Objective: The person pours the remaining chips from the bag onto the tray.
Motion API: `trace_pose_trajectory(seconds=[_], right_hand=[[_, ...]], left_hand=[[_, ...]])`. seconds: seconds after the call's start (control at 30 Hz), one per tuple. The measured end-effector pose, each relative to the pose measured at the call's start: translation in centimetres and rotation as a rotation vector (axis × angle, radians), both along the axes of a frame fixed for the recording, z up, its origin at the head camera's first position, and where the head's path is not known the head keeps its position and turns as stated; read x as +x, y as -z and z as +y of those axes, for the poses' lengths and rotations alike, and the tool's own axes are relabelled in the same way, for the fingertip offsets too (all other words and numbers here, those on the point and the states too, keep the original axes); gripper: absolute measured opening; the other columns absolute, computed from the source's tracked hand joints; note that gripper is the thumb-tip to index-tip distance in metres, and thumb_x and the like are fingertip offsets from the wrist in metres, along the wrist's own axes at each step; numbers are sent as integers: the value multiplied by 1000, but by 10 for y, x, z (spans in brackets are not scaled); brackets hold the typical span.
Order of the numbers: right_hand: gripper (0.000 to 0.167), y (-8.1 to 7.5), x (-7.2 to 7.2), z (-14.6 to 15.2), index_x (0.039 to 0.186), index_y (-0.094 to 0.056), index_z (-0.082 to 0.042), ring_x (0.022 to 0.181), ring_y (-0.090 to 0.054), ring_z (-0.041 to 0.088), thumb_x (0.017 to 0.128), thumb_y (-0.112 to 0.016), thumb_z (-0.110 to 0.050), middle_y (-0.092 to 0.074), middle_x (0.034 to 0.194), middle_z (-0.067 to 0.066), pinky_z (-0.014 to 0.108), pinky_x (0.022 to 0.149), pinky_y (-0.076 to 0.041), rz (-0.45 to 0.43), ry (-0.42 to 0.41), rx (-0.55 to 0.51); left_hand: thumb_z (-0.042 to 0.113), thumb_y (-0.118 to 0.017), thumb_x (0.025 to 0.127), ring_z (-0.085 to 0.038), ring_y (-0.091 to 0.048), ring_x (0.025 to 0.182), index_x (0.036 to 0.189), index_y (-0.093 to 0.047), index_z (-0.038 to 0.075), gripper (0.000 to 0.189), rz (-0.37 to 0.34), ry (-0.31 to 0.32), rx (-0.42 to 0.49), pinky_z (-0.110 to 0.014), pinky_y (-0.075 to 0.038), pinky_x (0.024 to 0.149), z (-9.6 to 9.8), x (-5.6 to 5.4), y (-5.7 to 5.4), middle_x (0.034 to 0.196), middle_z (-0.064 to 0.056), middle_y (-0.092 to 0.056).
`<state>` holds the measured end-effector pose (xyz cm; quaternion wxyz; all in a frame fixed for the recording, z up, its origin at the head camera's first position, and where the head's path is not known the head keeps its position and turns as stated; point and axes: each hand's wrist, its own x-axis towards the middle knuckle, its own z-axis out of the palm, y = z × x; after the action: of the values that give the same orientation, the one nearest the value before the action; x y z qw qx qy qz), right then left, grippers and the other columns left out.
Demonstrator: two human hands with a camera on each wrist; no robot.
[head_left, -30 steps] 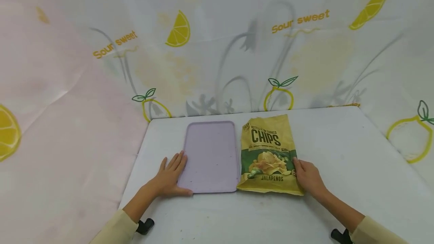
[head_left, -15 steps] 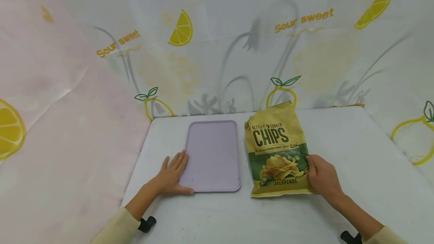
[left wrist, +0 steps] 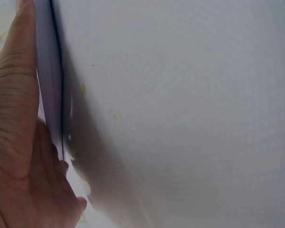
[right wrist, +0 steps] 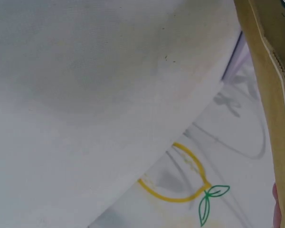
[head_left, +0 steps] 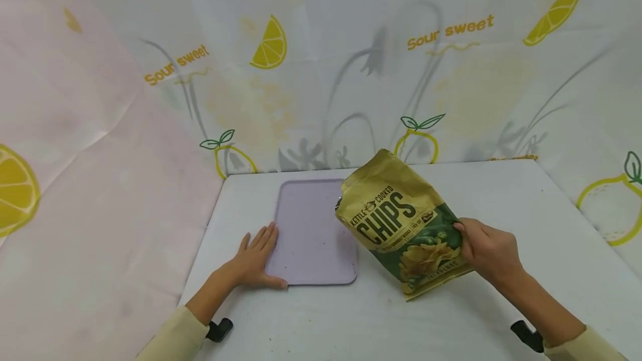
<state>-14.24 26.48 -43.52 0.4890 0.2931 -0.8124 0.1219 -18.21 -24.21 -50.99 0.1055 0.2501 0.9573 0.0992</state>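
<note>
In the head view my right hand pinches the side edge of a gold and green bag of jalapeño chips. The bag tilts to the left, its top corner over the right edge of a flat lilac tray. My left hand rests with spread, straight fingers at the tray's left edge, thumb along the near corner. The left wrist view shows the left hand against the tray's side. In the right wrist view, the bag's gold edge runs down the right side, with only a sliver of fingers below it.
Both tray and hands are over a white table with small crumbs near its front. Behind it hangs a lemon-printed cloth, and a pinkish cloth side stands at the left. A black strap piece sits at the right wrist.
My right hand has moved right, away from the tray, taking the bag off the table. The bag has then tipped left, its top swinging over the tray. The left hand stays in place.
</note>
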Motion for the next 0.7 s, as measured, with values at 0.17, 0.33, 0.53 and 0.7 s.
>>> trace_pose_trajectory(seconds=[0.17, 0.33, 0.53, 0.7], right_hand=[[45, -16, -4, -7, 77, -59, -3, 43, -22, -1, 107, -41, -31, -51, 52, 0, 22, 32, -28, -6, -46, 57], [47, -38, -15, -19, 71, -48, -8, 51, -11, -3, 108, -35, -33, -26, 52, -11, 17, 37, -15, -14, -133, 204], [47, -53, -26, -25, 67, -41, -11, 45, -13, 1, 109, -32, -31, -21, 51, -10, 17, 44, -8, -41, -220, 363], [47, -54, -26, -24, 69, -45, -10, 53, -10, -1, 109, -32, -32, -27, 57, -7, 15, 42, -12, -44, -231, 350]], left_hand=[[83, -68, 64, -39, -9, 153, 158, -10, 0, 138, -11, -15, -25, -70, -5, 115, 0, 0, 1, 166, -19, -3], [84, -67, 64, -39, -8, 153, 158, -9, 0, 138, -15, -19, -41, -70, -5, 115, -2, -1, 3, 167, -18, -3], [85, -65, 64, -40, -8, 153, 158, -9, 0, 138, -3, -10, -23, -70, -5, 114, -2, -2, 4, 167, -18, -3], [86, -65, 64, -40, -9, 152, 158, -10, 0, 138, 6, -9, 2, -70, -5, 114, -4, 0, 5, 166, -19, -5]])
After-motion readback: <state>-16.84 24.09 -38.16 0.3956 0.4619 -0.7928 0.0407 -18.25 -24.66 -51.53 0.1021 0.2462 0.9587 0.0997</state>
